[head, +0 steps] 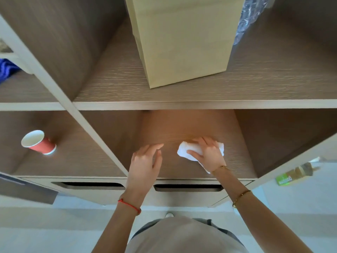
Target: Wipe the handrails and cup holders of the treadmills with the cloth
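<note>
A white cloth (183, 150) lies bunched on the floor of a wooden shelf compartment (235, 161). My right hand (207, 152) rests on top of it with fingers spread and slightly curled over the fabric, covering its middle. My left hand (145, 161) hovers just to the left of the cloth inside the same compartment, fingers straight and relaxed, holding nothing. No treadmill, handrail or cup holder shows in the head view.
A tall paper bag (182, 42) stands on the shelf above, with crinkled plastic (246, 17) behind it. A red paper cup (39, 143) lies on its side in the left compartment. Blue fabric (7, 69) sits far left. Two drawer slots (187, 187) run below.
</note>
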{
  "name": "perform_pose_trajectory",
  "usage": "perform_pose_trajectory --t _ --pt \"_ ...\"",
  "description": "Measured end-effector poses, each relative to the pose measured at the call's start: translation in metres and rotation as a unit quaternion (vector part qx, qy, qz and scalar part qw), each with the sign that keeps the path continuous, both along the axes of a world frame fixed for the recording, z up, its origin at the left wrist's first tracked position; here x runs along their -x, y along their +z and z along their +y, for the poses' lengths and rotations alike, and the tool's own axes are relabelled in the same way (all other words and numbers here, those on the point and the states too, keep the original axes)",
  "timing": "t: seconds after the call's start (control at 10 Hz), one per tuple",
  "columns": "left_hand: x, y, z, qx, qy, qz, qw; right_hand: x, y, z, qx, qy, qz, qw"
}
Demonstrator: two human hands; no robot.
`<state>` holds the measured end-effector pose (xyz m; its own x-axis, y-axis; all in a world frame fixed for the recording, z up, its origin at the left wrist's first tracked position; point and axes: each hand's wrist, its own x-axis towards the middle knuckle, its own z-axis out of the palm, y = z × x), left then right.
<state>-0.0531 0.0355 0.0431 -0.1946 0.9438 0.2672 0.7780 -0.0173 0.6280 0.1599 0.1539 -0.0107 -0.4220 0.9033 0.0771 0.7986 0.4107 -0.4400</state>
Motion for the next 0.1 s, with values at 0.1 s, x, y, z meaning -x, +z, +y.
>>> perform_pose_trajectory --t 0.1 --pt "-0.0039 0.0019 -0.0019 -0.017 0.001 -0.014 1.000 -0.0104 0.0205 -0.0109 -0.019 -0.044 0.079 0.996"
